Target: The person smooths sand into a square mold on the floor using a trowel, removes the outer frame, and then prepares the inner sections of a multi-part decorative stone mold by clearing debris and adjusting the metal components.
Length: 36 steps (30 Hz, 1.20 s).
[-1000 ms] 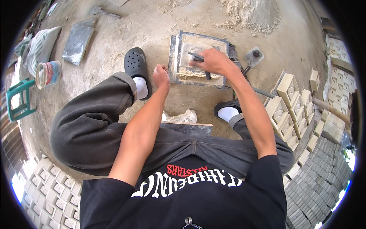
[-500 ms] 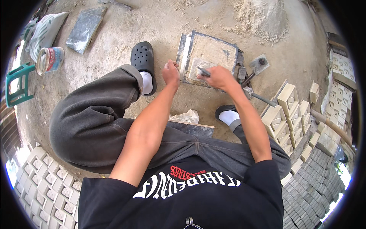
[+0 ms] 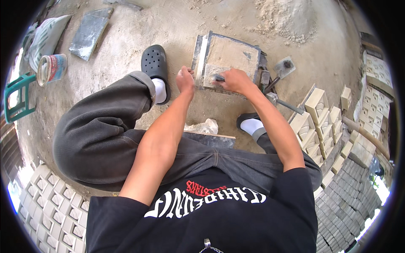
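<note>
A square mould [image 3: 234, 46] with dark edges lies on the ground ahead of me, filled with sandy, pale mix. My right hand [image 3: 234, 80] is closed round a dark-handled tool [image 3: 218, 77] at the near part of the mix; the hand hides most of it, and its working end is hard to make out. Just left of the mould, by its pale side rail [image 3: 203, 55], my left hand [image 3: 185, 79] is curled closed. Whatever its fingers hold, if anything, is hidden.
Beside the mould's right side are a metal lever [image 3: 284, 102] and a small plate [image 3: 286, 65]. Cream patterned blocks [image 3: 316, 103] stand stacked at right. A sand heap [image 3: 291, 21] lies beyond. Leftward are a bucket [image 3: 57, 67], a green stool [image 3: 19, 97] and a grey board [image 3: 90, 33].
My right hand has drawn the tool slightly left and toward me across the mix. My left hand stays by the mould's left side. The whole view has shifted a little.
</note>
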Tool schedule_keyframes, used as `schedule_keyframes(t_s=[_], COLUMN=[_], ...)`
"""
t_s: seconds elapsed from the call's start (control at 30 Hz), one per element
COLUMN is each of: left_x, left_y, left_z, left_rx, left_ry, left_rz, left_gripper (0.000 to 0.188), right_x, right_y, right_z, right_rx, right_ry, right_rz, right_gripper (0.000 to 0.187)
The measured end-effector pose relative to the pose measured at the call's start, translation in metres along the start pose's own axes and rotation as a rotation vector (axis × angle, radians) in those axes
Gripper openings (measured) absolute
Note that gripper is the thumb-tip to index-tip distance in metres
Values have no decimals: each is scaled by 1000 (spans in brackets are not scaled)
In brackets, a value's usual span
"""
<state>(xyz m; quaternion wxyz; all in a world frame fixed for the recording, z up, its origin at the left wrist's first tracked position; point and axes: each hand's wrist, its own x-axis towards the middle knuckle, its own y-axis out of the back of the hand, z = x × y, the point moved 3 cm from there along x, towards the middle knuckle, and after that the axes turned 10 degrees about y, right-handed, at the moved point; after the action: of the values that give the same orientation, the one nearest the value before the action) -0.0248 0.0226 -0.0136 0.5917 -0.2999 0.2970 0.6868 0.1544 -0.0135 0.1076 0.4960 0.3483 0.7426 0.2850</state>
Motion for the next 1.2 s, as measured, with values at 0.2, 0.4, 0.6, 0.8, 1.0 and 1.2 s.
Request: schedule_keyframes(t_s=[0.2, 0.4, 0.6, 0.8, 1.0, 1.2], left_x=[5, -1, 6, -3, 6, 4], left_y=[6, -4, 6, -3, 0, -6], left_z=[1, 6, 2, 4, 10, 7], left_rx=[34, 26, -60, 6, -1, -23], left_ry=[8, 22, 39, 63, 36, 73], left_rz=[21, -34, 7, -5, -25, -111], left_gripper=[46, 48, 45, 44, 46, 45], right_x=[-9, 2, -9, 1, -22, -10], right_y=[33, 0, 20, 2, 18, -11], right_z=[-6, 3, 0, 0, 8, 20], right_rx=[128, 63, 185, 88, 237, 149], right_ry=[-28, -50, -36, -25, -86, -76], right_rz=[-22, -25, -52, -74, 65, 14], right_gripper=[48, 60, 49, 50, 51, 56])
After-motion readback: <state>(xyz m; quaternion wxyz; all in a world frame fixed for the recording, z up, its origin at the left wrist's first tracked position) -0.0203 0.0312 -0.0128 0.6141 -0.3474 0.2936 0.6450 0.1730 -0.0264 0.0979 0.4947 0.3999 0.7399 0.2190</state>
